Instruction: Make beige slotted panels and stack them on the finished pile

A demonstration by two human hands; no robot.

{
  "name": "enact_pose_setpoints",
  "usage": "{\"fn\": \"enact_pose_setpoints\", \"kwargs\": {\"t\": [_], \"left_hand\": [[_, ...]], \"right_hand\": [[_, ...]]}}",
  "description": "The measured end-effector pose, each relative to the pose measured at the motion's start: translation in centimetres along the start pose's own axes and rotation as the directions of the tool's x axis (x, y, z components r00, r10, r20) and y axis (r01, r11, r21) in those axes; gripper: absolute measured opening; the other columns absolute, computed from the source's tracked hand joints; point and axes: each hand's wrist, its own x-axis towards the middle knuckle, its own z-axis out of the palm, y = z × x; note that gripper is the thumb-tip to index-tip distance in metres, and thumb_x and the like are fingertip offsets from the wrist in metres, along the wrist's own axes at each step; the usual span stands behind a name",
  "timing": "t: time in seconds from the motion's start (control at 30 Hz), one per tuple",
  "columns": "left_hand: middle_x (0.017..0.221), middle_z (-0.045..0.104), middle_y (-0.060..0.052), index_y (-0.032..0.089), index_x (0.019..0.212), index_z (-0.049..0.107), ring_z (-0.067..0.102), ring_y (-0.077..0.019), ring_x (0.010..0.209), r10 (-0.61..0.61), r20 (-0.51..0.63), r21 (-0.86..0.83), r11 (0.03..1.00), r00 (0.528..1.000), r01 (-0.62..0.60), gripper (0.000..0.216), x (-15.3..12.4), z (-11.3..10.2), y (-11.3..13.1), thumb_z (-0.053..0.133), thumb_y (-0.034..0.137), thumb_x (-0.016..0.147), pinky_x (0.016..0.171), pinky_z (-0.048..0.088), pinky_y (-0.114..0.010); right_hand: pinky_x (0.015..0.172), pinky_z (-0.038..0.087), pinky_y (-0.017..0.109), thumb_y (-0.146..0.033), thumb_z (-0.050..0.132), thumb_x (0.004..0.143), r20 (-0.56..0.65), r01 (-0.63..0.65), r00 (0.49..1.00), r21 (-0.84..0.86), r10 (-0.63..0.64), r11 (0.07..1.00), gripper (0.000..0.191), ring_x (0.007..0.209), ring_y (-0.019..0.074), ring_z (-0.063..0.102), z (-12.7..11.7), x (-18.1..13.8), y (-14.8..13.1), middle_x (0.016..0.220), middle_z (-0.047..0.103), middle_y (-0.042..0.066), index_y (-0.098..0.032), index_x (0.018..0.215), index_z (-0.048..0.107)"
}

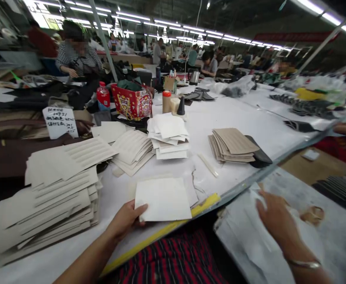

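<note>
The left hand (128, 216) pinches the near left corner of a white card (163, 199), thumb on top and fingers under, maybe to keep it flat. The card is at the near edge of the white table (208, 114).

At three o'clock from the card, the right hand (275, 217) is on thin white sheets (245, 232). Its fingers look bent, but blur hides whether they pinch, so I cannot tell.

A big cream pile (63, 201) sits at nine o'clock, a white pile (169, 136) at twelve and a brown pile (233, 142) at two, perhaps for easy reaching.

At eleven, a red patterned box (128, 101) holds dark green cloth (129, 85). A red-capped bottle (103, 96) stands beside it. An orange-lidded jar (166, 103) is at twelve; I cannot see inside.
</note>
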Motion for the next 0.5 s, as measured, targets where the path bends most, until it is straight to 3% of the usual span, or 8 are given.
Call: {"fn": "enact_pose_setpoints", "kwargs": {"t": [0.03, 0.07, 0.13, 0.2, 0.27, 0.33, 0.43, 0.5], "left_hand": [[0.070, 0.063, -0.001, 0.016, 0.084, 0.058, 0.056, -0.0115, 0.056, 0.000, 0.012, -0.027, 1.000, 1.000, 0.001, 0.030, -0.2, 0.2, -0.1, 0.071, 0.035, 0.064, 0.048, 0.046, -0.020], [0.074, 0.064, -0.002, 0.016, 0.086, 0.058, 0.057, -0.0124, 0.059, 0.003, 0.021, -0.053, 0.999, 1.000, -0.002, 0.031, -0.4, 0.3, -0.2, 0.071, 0.034, 0.064, 0.050, 0.048, -0.021], [0.080, 0.065, -0.004, 0.016, 0.090, 0.058, 0.059, -0.0144, 0.065, 0.008, 0.038, -0.089, 0.996, 0.999, -0.005, 0.033, -0.8, 0.6, -0.4, 0.070, 0.035, 0.065, 0.053, 0.050, -0.023], [0.083, 0.064, -0.004, 0.016, 0.094, 0.058, 0.060, -0.0151, 0.070, 0.008, 0.068, -0.095, 0.996, 0.998, -0.002, 0.035, -1.4, 0.3, -0.6, 0.068, 0.035, 0.067, 0.055, 0.051, -0.023], [0.082, 0.064, -0.004, 0.015, 0.093, 0.058, 0.060, -0.0138, 0.071, -0.014, 0.089, -0.088, 0.996, 0.996, 0.022, 0.033, -1.9, -0.6, -0.8, 0.068, 0.030, 0.066, 0.057, 0.050, -0.021], [0.080, 0.064, -0.004, 0.014, 0.089, 0.058, 0.061, -0.0119, 0.068, -0.057, 0.053, -0.111, 0.992, 0.997, 0.062, 0.028, -2.3, -2.0, -1.0, 0.069, 0.022, 0.064, 0.060, 0.050, -0.021], [0.082, 0.063, -0.004, 0.015, 0.086, 0.056, 0.061, -0.0112, 0.064, -0.050, -0.053, -0.147, 0.988, 0.997, 0.042, 0.027, -2.8, -3.9, -1.1, 0.065, 0.012, 0.060, 0.061, 0.050, -0.023], [0.087, 0.063, -0.005, 0.016, 0.090, 0.056, 0.061, -0.0134, 0.068, -0.003, -0.049, -0.115, 0.993, 0.999, -0.003, 0.030, -3.1, -4.4, -1.2, 0.064, 0.013, 0.061, 0.062, 0.050, -0.026]], "right_hand": [[0.087, 0.040, 0.043, -0.038, 0.037, 0.079, 0.020, 0.128, 0.991, 0.100, -0.130, 0.987, 0.041, 0.103, 0.0265, 0.051, 0.5, 0.8, -4.7, 0.107, 0.057, 0.018, -0.013, 0.108, 0.052], [0.091, 0.039, 0.042, -0.039, 0.041, 0.079, 0.096, 0.270, 0.951, 0.205, -0.294, 0.941, 0.048, 0.110, 0.0248, 0.047, 1.3, 1.3, -9.5, 0.116, 0.052, 0.017, -0.013, 0.119, 0.044], [0.096, 0.034, 0.043, -0.042, 0.052, 0.074, 0.228, 0.488, 0.782, 0.357, -0.581, 0.797, 0.067, 0.120, 0.0254, 0.036, 3.3, 1.4, -17.8, 0.130, 0.042, 0.015, -0.014, 0.131, 0.031], [0.097, 0.033, 0.041, -0.031, 0.052, 0.077, 0.287, 0.557, 0.681, 0.393, -0.673, 0.732, 0.054, 0.116, 0.0236, 0.041, 5.3, 0.9, -22.7, 0.124, 0.048, 0.013, -0.015, 0.127, 0.038], [0.090, 0.039, 0.036, -0.016, 0.046, 0.080, 0.365, 0.559, 0.648, 0.369, -0.669, 0.743, 0.038, 0.103, 0.0200, 0.051, 6.7, 0.5, -24.2, 0.110, 0.058, 0.011, -0.016, 0.118, 0.047], [0.082, 0.044, 0.031, -0.009, 0.042, 0.079, 0.432, 0.543, 0.649, 0.313, -0.626, 0.779, 0.035, 0.091, 0.0183, 0.056, 7.5, 0.6, -23.6, 0.097, 0.063, 0.009, -0.015, 0.112, 0.051], [0.077, 0.045, 0.030, -0.007, 0.044, 0.077, 0.464, 0.528, 0.675, 0.239, -0.573, 0.815, 0.037, 0.086, 0.0193, 0.058, 7.4, 1.3, -22.4, 0.093, 0.063, 0.010, -0.013, 0.112, 0.051], [0.076, 0.045, 0.030, -0.011, 0.045, 0.077, 0.438, 0.491, 0.708, 0.258, -0.554, 0.832, 0.034, 0.084, 0.0196, 0.059, 6.4, 2.1, -22.3, 0.091, 0.064, 0.011, -0.014, 0.110, 0.053]]}}
